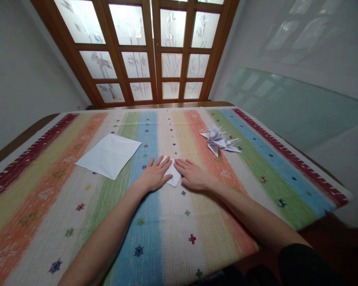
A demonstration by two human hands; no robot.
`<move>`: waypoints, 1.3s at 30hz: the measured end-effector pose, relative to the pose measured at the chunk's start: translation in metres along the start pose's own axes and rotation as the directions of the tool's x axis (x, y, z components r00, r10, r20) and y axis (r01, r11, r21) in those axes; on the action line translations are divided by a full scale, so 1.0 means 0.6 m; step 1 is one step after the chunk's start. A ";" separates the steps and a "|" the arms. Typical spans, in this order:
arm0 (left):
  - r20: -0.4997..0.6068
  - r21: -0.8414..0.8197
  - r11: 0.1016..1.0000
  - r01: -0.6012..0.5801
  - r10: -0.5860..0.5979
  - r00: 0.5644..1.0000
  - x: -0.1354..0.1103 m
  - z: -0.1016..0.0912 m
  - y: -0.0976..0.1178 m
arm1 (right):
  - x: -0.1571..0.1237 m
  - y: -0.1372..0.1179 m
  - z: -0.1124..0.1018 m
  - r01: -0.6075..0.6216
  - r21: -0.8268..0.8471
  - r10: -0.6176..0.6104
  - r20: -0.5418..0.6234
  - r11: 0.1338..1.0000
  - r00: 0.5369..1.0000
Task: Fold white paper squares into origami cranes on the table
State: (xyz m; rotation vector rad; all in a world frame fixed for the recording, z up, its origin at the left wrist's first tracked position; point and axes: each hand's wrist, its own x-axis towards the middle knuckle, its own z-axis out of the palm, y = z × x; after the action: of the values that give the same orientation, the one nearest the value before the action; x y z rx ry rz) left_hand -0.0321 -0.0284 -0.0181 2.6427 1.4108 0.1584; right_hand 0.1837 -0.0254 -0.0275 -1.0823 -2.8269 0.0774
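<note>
A small folded piece of white paper lies on the striped tablecloth, near the table's middle. My left hand lies flat on its left part, fingers stretched out. My right hand lies flat on its right edge, fingers also stretched out. Most of the paper is hidden under the two hands.
A flat square sheet of white paper lies to the left of my hands. A folded paper figure with pointed wings sits to the right, further back. Behind the table stands a wooden door with frosted glass panes.
</note>
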 end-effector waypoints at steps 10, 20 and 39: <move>-0.018 -0.006 0.997 0.076 -0.076 0.997 0.003 0.014 -0.004 | -0.054 -0.039 -0.007 -0.168 0.049 0.166 0.034 0.985 0.986; -0.203 0.068 0.993 0.096 -0.080 0.976 -0.005 0.007 -0.019 | -0.022 -0.027 -0.026 -0.265 -0.108 0.255 -0.093 0.958 0.962; -0.363 -0.214 0.943 -0.255 0.166 0.917 -0.006 0.015 -0.008 | -0.017 0.039 0.001 0.002 0.050 0.009 -0.216 0.999 0.976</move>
State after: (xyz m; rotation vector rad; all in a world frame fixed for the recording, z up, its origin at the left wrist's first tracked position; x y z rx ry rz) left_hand -0.0367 -0.0297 -0.0281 2.6232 1.0828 0.8031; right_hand 0.2067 -0.0147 -0.0311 -1.0175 -2.6153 0.0280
